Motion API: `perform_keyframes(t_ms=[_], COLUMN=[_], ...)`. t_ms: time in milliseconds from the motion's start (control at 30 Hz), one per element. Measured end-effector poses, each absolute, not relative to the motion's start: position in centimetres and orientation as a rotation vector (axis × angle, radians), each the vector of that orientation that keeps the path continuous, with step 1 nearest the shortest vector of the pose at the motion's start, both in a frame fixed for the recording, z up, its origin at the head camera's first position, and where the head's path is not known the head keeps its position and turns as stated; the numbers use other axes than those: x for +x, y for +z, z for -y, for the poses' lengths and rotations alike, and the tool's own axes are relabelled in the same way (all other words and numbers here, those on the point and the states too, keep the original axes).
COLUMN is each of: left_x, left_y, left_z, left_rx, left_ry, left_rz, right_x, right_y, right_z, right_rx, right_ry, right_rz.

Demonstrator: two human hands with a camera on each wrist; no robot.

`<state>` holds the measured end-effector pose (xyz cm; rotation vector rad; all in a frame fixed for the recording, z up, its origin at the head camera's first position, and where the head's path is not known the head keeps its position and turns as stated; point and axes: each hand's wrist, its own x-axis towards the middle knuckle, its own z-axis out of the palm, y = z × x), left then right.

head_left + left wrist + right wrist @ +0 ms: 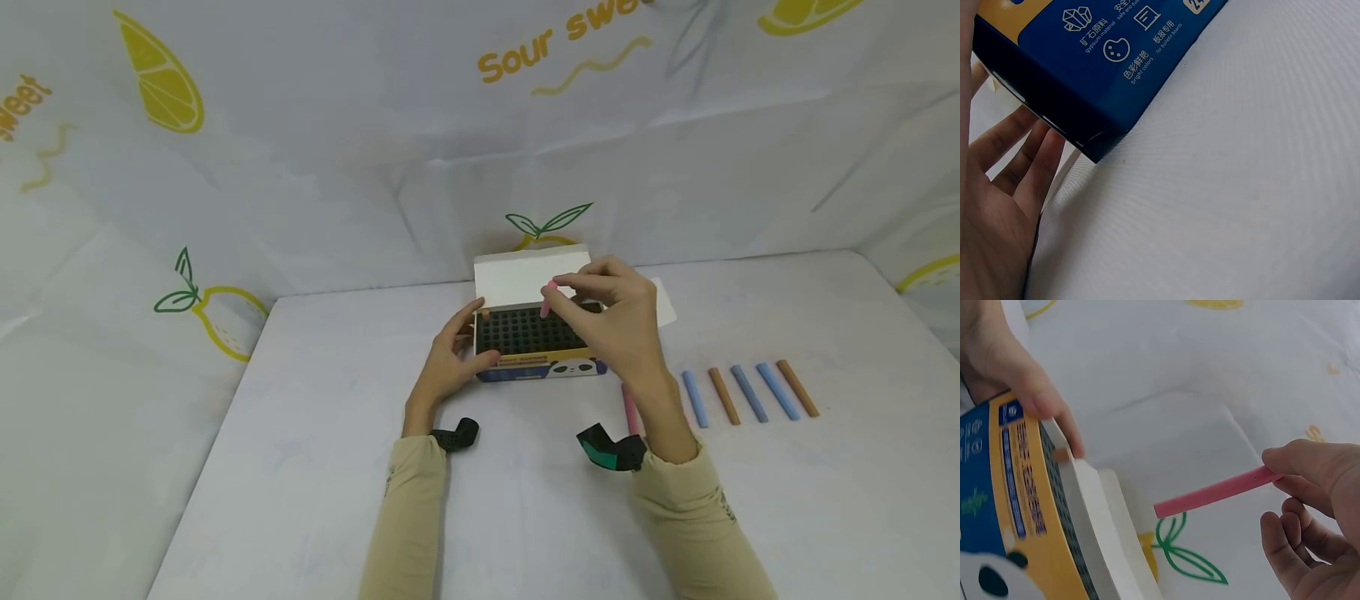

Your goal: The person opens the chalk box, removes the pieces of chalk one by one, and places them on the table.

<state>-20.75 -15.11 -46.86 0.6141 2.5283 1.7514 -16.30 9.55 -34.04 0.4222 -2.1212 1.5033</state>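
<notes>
Between thumb and fingertips, my right hand (618, 312) pinches a pink chalk stick (1216, 492) at one end. The stick's other end points down over the open chalk box (540, 364), apart from it. Inside the box is a dark insert (517, 332) with rows of holes. An orange-brown chalk stick (1060, 454) stands in a hole at the left end. My left hand (447, 358) grips the left end of the box, thumb at the front and fingers round the side and back. Printing on the blue side (1116, 69) shows in the left wrist view.
Right of the box lie a pink chalk stick (629, 408), partly behind my right wrist, and several blue and brown chalk sticks (745, 392) in a row. The white lid (528, 277) stands up behind, near the cloth backdrop (337, 208). A white flap (664, 304) sticks out right.
</notes>
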Motion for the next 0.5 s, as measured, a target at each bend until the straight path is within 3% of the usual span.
perform_keyframes(t_ms=[500], left_x=[-20.7], left_y=[-46.8], left_z=[15.1], left_rx=[0.61], left_ry=[1.758], left_rz=[-2.529], right_x=[-14.3], right_y=[-33.2], right_z=[-16.8], right_rx=[0.215], right_ry=[1.357], right_rz=[2.162])
